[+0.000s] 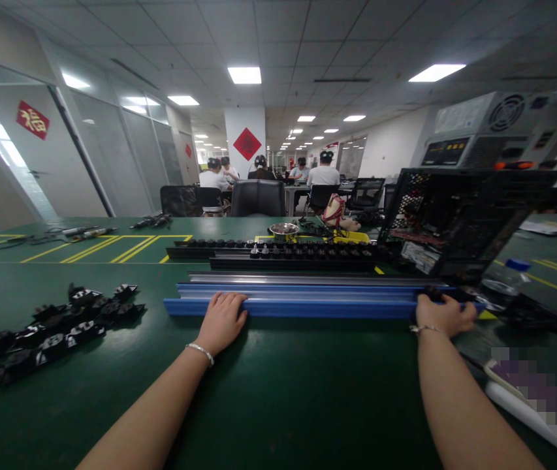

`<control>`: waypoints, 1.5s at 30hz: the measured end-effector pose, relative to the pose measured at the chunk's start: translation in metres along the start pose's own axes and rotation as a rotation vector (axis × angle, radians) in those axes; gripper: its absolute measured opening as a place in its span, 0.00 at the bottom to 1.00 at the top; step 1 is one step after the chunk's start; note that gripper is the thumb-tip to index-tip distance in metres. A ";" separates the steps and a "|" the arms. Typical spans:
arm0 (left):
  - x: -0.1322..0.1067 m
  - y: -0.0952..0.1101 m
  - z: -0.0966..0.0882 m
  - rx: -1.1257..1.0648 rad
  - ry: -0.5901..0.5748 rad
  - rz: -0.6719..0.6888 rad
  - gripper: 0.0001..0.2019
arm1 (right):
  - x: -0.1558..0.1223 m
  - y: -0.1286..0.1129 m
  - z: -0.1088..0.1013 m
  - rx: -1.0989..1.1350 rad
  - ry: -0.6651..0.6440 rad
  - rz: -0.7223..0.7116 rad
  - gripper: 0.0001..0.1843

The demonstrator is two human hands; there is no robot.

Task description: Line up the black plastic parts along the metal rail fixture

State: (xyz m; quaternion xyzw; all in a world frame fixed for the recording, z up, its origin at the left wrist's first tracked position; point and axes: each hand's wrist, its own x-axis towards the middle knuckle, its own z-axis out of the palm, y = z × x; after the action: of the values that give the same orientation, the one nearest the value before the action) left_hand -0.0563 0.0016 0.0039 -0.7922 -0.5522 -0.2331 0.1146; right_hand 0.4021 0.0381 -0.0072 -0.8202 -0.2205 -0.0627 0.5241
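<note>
A long blue channel rail (302, 307) lies crosswise on the green table in front of me. Over its near edge, left of the middle, my left hand (223, 316) is closed, fingers reaching into the groove and thumb along the side. At the rail's right end my right hand (443, 314) is closed round a small black part (433, 294), mostly hidden by the fingers. Right behind the blue rail runs a grey-black rail (278, 278). Farther back, black rails (292, 262) carry a row of small black parts with some metal tops.
Black socket-like pieces (53, 333) lie piled at the left. An open computer case (464, 222) stands at the right, near a clear container (506, 277). A metal bowl (284, 229) and a yellow tray (351, 237) sit behind the rails. Several people sit farther off.
</note>
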 end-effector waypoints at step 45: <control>0.001 0.003 0.000 -0.004 0.002 -0.021 0.13 | -0.028 -0.020 -0.003 -0.253 -0.059 -0.352 0.17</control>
State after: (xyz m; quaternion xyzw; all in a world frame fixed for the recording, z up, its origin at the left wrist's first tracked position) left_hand -0.0538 0.0014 0.0050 -0.7863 -0.5600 -0.2363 0.1110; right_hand 0.3687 0.0340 0.0017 -0.8298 -0.3660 -0.1564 0.3913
